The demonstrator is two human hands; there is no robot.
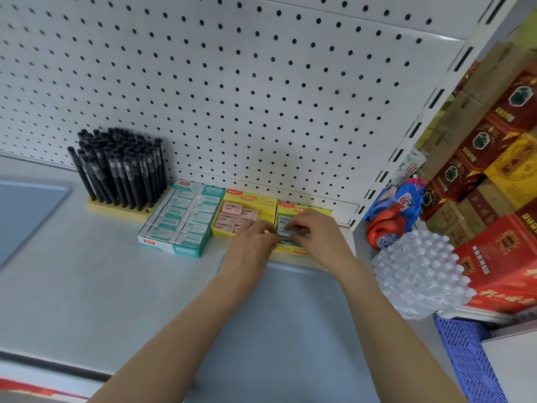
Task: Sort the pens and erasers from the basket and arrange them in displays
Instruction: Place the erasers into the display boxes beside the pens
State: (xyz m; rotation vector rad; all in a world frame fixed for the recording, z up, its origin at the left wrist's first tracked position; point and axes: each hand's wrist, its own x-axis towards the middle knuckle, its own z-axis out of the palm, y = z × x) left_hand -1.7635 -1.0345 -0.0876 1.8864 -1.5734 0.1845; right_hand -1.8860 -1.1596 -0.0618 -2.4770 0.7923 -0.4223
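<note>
Both forearms reach up from the bottom edge to the back of the grey shelf (87, 271). The left hand (252, 242) and right hand (316, 231) meet over the right yellow box (302, 251).

- Right hand: fingertips curled, pinching a pale eraser (283, 230) inside that box.
- Left hand: fingers bent at the box's left wall; can't tell if it holds anything.
- Three eraser boxes sit side by side, touching, against the pegboard (261, 82): teal box (180, 219), middle yellow box (247, 200) with pink erasers (232, 209), and the right yellow box.
- Teal box: two columns, five rows showing.
- Pink erasers are partly hidden by the left hand, so no count.
- One wooden holder (116, 210) sits left of the teal box, packed with black pens (122, 167), too many to count.
- Open shelf lies in front and to the left.
- Right yellow box sits near the shelf's right edge.
- Past that edge: bottle pack (418, 271), red cartons (499, 251), blue crate (470, 359).
</note>
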